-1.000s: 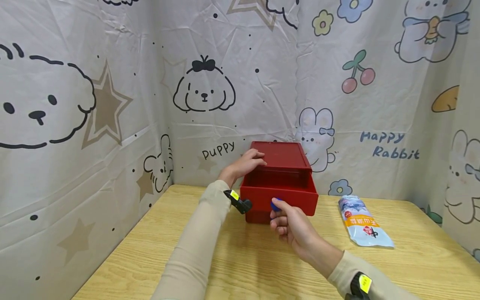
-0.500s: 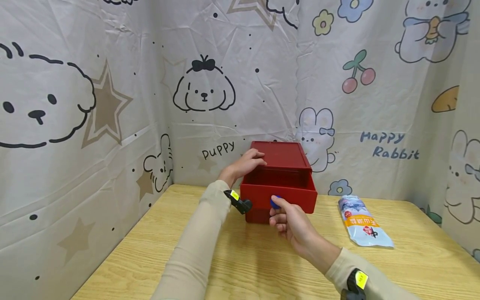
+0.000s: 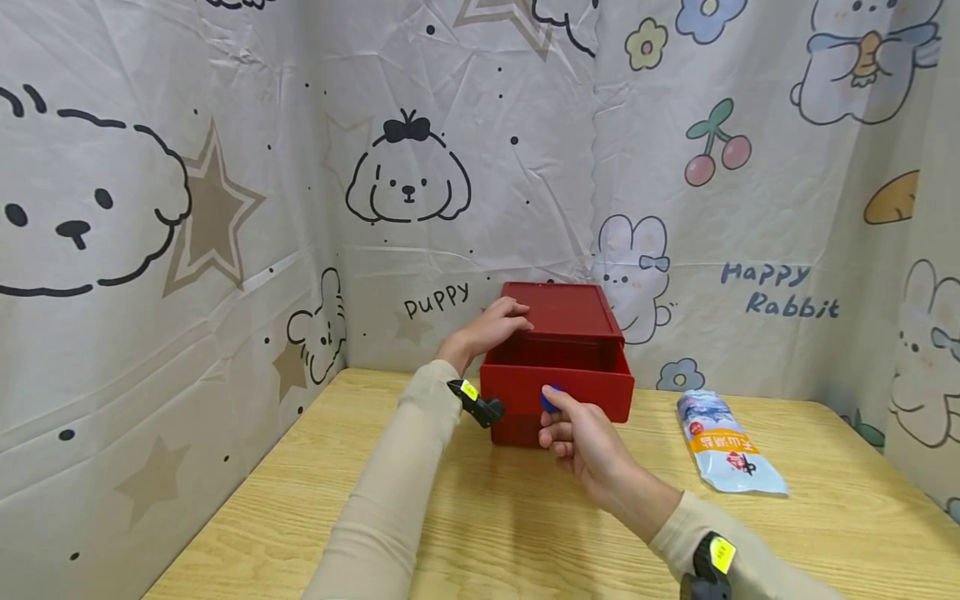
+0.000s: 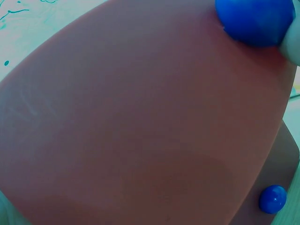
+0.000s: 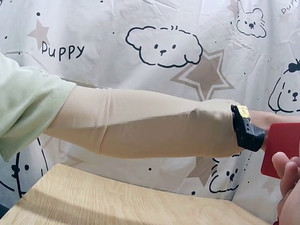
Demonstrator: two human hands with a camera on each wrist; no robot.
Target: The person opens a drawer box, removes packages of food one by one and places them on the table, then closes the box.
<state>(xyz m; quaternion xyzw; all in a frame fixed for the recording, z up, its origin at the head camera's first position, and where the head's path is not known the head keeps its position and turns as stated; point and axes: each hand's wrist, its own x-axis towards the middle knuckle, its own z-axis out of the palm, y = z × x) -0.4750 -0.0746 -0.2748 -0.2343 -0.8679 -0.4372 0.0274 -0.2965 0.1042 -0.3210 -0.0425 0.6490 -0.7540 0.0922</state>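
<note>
A red two-drawer box stands near the back of the table, its upper drawer pulled part way out. My right hand pinches the blue knob on that drawer's front between thumb and fingers. My left hand rests on the top left edge of the box; its thumb is hidden. In the left wrist view the drawer front fills the picture, with the held knob at top right and a second blue knob on the lower drawer. The right wrist view shows my right fingers beside the red drawer.
A blue and white plastic packet with an orange band lies on the wooden table, right of the box. Printed cloth walls close off the back and both sides.
The drawer front and my right hand on its knob have moved slightly up and back toward the box, narrowing the visible drawer opening. My left hand has stayed in place.
</note>
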